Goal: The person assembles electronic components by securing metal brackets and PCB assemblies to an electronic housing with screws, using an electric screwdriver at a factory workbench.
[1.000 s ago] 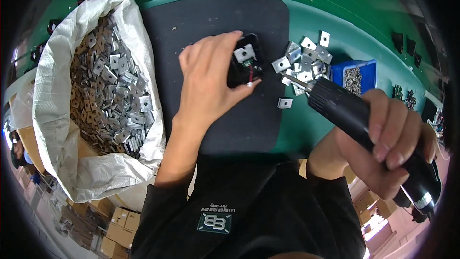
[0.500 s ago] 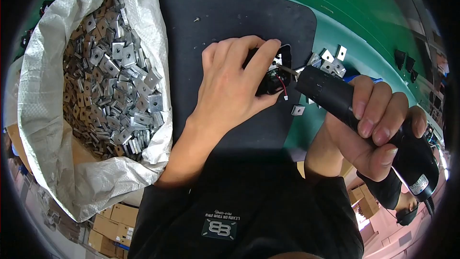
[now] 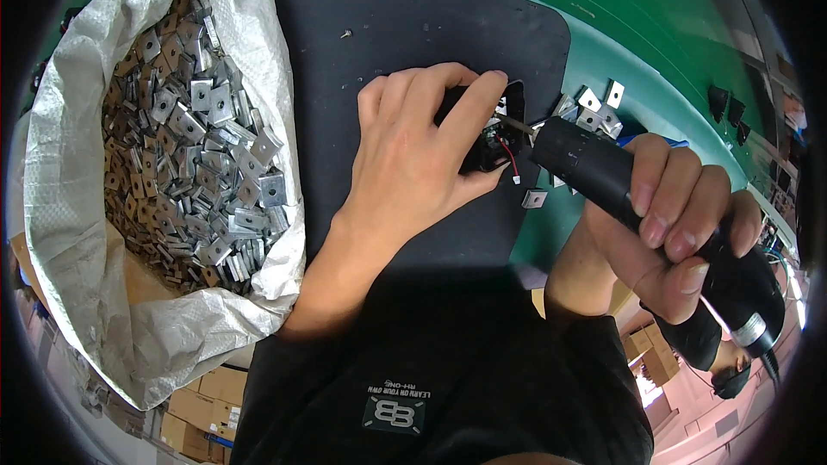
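My left hand (image 3: 418, 138) is wrapped over a small black housing (image 3: 515, 103) on the dark mat, its fingers over the top and its thumb along the near side. Inside the housing some metal and circuit parts show, and a red and black wire with a white plug (image 3: 516, 179) hangs out. My right hand (image 3: 680, 207) grips a black electric screwdriver (image 3: 586, 159), tilted with its bit pointing left into the housing's opening. What the bit's tip touches is too small to make out. The left palm hides much of the housing.
A white woven sack (image 3: 289, 146) full of square metal plates with holes (image 3: 220, 103) stands at the left. More plates (image 3: 588, 99) lie right of the dark mat (image 3: 345, 0), on the green table. A small screw (image 3: 346, 34) rests on the mat. Another person (image 3: 698, 336) is at the right.
Both hands, the housing and the screwdriver keep nearly the same pose. The view has shifted slightly, so the sack appears a little farther left.
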Demonstrator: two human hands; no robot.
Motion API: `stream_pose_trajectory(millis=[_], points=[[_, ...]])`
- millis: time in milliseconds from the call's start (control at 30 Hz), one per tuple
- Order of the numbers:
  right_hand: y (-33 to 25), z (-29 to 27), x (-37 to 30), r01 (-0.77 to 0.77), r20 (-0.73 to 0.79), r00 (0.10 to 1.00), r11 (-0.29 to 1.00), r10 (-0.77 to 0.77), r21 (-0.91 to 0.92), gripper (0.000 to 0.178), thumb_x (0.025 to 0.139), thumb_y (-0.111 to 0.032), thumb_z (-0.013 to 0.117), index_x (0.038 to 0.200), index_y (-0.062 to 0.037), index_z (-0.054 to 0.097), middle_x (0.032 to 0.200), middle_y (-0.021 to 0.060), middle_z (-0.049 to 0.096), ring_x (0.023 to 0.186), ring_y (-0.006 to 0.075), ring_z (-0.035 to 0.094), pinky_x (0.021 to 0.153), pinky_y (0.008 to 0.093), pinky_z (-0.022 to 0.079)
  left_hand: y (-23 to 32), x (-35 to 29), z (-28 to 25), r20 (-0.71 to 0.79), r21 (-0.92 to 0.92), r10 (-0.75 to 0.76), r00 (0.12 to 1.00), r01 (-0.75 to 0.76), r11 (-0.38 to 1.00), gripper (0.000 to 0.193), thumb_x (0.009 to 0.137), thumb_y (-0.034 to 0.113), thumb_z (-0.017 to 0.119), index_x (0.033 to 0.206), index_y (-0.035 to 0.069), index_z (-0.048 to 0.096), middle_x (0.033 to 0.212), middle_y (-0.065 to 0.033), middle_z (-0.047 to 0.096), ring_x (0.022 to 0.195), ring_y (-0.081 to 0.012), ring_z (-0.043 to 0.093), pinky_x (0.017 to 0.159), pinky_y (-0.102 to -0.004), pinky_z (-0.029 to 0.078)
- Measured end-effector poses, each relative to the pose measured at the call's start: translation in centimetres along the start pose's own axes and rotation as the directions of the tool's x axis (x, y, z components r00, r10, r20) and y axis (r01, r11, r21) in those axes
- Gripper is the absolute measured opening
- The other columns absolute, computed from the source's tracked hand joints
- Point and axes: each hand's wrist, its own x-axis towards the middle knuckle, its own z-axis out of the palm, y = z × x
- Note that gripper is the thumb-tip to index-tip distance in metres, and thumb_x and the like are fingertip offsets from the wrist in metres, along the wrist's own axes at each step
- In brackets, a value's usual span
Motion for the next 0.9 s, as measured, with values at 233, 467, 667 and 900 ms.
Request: stream_pose_trajectory(millis=[233, 467, 667, 900], points=[[1.3, 0.9, 0.0, 0.045, 0.159, 0.986, 0.998, -0.051, 0.041, 0.027, 0.08, -0.013, 0.066, 0.101, -0.0179, 0.05, 0.079, -0.0032, 0.053, 0.067, 0.0098, 0.051, 0.067, 0.0257, 0.038, -0.5, -0.3, -0.4, -0.028, -0.016, -0.004, 1.0, 0.003, 1.0, 0.068, 0.052, 0.021, 0.079, 0.115, 0.01, 0.06, 0.102, -0.0048, 0.058, 0.095, -0.0233, 0.054, 0.085, -0.0373, 0.035], [-0.3, 0.4, 0.5, 0.067, 0.012, 0.998, 0.998, -0.067, 0.009, 0.034, 0.082, -0.012, 0.066, 0.108, -0.0159, 0.044, 0.076, -0.0022, 0.052, 0.066, 0.0127, 0.05, 0.064, 0.0283, 0.039, 1.1, 1.7, -0.6, -0.002, -0.005, 0.035, 0.999, -0.035, 0.999, 0.067, 0.053, 0.023, 0.08, 0.115, 0.01, 0.059, 0.102, -0.0065, 0.059, 0.096, -0.0251, 0.054, 0.086, -0.0387, 0.036], [-4.1, -0.2, -1.6, 0.298, -0.272, 0.927, 0.946, -0.257, 0.124, 0.042, 0.08, -0.003, 0.062, 0.115, -0.0098, 0.039, 0.073, 0.0035, 0.053, 0.063, 0.0168, 0.054, 0.06, 0.0322, 0.047, 2.4, 1.6, -1.5, 0.0, 0.188, -0.031, 1.0, 0.03, 0.982, 0.071, 0.054, 0.02, 0.082, 0.118, 0.007, 0.054, 0.111, -0.011, 0.058, 0.105, -0.0312, 0.052, 0.092, -0.0417, 0.034], [-9.3, -5.9, -5.9, 0.249, -0.499, 0.85, 0.963, -0.167, 0.102, 0.048, 0.074, 0.003, 0.064, 0.117, 0.0021, 0.044, 0.071, 0.008, 0.056, 0.062, 0.016, 0.056, 0.058, 0.0291, 0.046, 7.1, 10.1, 2.9, -0.023, 0.126, 0.111, 0.994, -0.107, 0.986, 0.073, 0.064, 0.013, 0.076, 0.128, 0.002, 0.043, 0.116, -0.0192, 0.055, 0.112, -0.0352, 0.049, 0.097, -0.044, 0.035]])
